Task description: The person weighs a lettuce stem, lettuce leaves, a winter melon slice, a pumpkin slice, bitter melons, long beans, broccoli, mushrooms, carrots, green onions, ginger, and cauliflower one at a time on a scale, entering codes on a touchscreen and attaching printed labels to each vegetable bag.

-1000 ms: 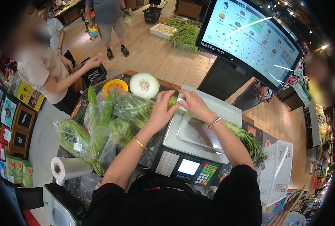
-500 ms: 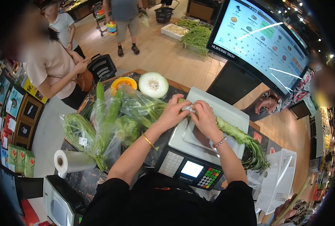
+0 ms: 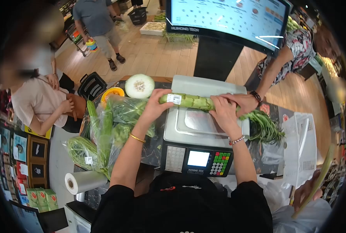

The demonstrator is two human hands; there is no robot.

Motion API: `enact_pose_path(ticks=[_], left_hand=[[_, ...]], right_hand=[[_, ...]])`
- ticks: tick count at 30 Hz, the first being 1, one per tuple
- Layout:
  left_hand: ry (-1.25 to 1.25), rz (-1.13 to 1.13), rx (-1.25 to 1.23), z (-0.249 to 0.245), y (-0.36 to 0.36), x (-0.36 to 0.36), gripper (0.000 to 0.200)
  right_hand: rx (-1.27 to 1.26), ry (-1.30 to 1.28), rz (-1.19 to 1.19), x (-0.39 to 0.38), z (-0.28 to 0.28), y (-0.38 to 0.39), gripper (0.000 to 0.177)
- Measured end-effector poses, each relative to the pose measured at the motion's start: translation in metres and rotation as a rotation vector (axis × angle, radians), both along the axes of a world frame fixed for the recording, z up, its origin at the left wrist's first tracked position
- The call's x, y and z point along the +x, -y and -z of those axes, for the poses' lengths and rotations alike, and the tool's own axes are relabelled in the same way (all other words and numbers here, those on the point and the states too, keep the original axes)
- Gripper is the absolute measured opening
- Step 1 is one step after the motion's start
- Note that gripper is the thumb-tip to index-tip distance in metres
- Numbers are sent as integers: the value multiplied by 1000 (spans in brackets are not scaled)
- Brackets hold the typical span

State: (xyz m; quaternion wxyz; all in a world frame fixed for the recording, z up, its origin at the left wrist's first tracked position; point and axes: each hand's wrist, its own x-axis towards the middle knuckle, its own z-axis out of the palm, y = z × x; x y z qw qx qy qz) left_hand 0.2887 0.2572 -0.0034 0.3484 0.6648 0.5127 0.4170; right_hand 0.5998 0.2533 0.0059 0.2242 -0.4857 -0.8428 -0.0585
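A long green stalk vegetable [image 3: 194, 101] with leafy ends lies across the scale's pale plate [image 3: 177, 132]. Near its left end sits a white printed label. My left hand [image 3: 160, 103] grips that left end, thumb below and fingers above. Further right, my right hand [image 3: 224, 112] is closed round the stalk near the leaves. Another person's hand [image 3: 243, 104] reaches in from the right and touches the stalk beside my right hand. Below the plate, the scale's display [image 3: 198, 158] is lit.
Bagged greens [image 3: 122, 134], a cut white melon [image 3: 140, 86] and a cut pumpkin [image 3: 112, 95] are left of the scale, with a plastic roll [image 3: 85, 181] nearer me. A monitor [image 3: 227, 23] stands behind. A white basket [image 3: 300, 149] is at right. Several people stand around.
My hands have moved apart along the stalk, and the label now shows flat on it. The person at the right has reached in to the stalk. The view has turned to the right.
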Motion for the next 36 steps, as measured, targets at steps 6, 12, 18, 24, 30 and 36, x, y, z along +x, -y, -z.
enact_pose_path(ticks=[6, 12, 18, 24, 30, 36], left_hand=[[210, 175, -173, -40, 18, 10, 50], [126, -54, -137, -64, 22, -36, 69], [-670, -898, -210, 32, 13, -222, 66], [-195, -841, -97, 94, -11, -264, 43], [-329, -966, -170, 81, -27, -260, 39], [-106, -488, 175, -17, -7, -187, 13]], right_hand=[[12, -89, 44, 26, -6, 9, 57], [337, -55, 46, 97, -78, 13, 55], [548, -260, 365, 141, -105, 27, 37], [312, -370, 312, 116, -61, 77, 27], [232, -425, 287, 105, -50, 102, 21], [183, -465, 293, 125, -48, 120, 16]])
